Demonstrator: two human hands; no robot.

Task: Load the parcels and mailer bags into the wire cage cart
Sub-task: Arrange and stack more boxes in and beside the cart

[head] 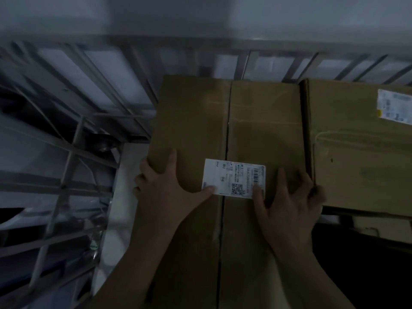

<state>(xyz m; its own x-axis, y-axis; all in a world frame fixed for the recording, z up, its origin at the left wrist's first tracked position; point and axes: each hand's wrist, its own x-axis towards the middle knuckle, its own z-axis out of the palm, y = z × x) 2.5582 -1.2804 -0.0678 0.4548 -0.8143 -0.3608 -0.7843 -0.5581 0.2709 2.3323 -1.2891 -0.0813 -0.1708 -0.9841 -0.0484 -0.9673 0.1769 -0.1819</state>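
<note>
A large brown cardboard parcel [227, 121] with a white shipping label [231, 177] lies in front of me, its far end against the back bars of the wire cage cart [142, 90]. My left hand [165, 190] grips its left edge, with the thumb and a finger lying on top. My right hand [289, 201] grips its right edge, fingers spread over the top and the index fingertip on the label. A second brown parcel [361, 148] with its own label [394, 105] lies right beside it on the right.
The cage's left wire wall [64, 175] runs down the left side, with pale bags [24, 157] showing through it. A white strip [124, 192] lies between that wall and the parcel. More cardboard [379, 226] sits lower at right. The scene is dim.
</note>
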